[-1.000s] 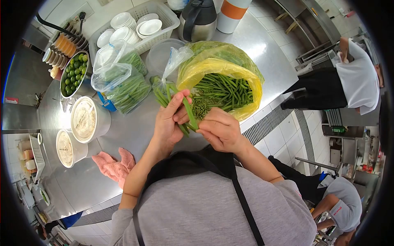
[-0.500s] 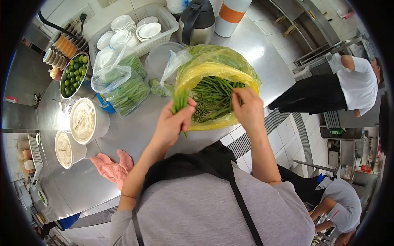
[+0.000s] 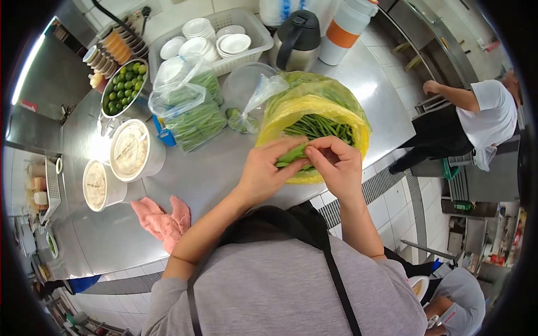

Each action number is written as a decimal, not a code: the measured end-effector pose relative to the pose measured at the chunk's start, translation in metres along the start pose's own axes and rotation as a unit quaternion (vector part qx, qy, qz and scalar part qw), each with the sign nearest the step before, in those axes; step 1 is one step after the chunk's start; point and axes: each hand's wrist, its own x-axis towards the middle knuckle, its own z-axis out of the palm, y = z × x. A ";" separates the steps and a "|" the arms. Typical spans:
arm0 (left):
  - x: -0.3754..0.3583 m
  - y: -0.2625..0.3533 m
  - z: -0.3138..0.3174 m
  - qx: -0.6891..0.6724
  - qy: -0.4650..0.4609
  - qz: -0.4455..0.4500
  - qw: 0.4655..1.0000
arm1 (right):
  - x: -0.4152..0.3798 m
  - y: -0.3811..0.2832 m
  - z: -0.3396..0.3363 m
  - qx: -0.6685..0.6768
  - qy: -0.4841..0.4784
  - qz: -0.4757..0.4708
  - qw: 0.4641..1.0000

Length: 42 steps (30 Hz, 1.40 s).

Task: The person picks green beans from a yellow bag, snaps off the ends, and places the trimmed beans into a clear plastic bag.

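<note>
My left hand [image 3: 268, 172] is closed around a small bunch of green beans [image 3: 291, 157], just in front of a yellow plastic bag [image 3: 272, 120]. Close beside it, the fingertips of my right hand [image 3: 341, 171] pinch at the tip end of the same bunch; exactly what lies between them is partly hidden. More long green beans [image 3: 322, 127] fill the open mouth of the bag. Left of it lie clear plastic bags of cut beans [image 3: 196, 124] and a small knotted clear bag [image 3: 244, 120].
On the steel table [image 3: 185, 173] are a bowl of limes [image 3: 124, 89], two lidded white tubs [image 3: 131, 150], a pink cloth [image 3: 162, 221], a basket [image 3: 255, 53] of white dishes, a steel jug [image 3: 296, 42] and an orange-banded bottle [image 3: 343, 36]. Two people stand at the right.
My left hand has moved right with the bunch, to meet my right hand, which has come out of the bag. The camera view has shifted. The white-shirted person has raised an arm.
</note>
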 end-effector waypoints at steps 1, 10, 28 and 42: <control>-0.001 0.000 -0.005 0.005 0.005 0.000 1.000 | -0.002 0.006 0.004 0.135 -0.018 0.115 0.984; -0.016 -0.014 -0.024 0.255 -0.095 0.014 0.962 | -0.001 0.022 -0.006 -0.270 -0.157 -0.172 0.934; -0.007 -0.018 -0.017 -0.303 0.179 -0.261 0.899 | -0.009 0.033 0.010 0.004 -0.131 0.139 0.982; -0.008 -0.013 -0.013 -0.441 0.213 -0.262 0.831 | 0.007 0.047 -0.032 -0.215 -0.112 -0.008 0.970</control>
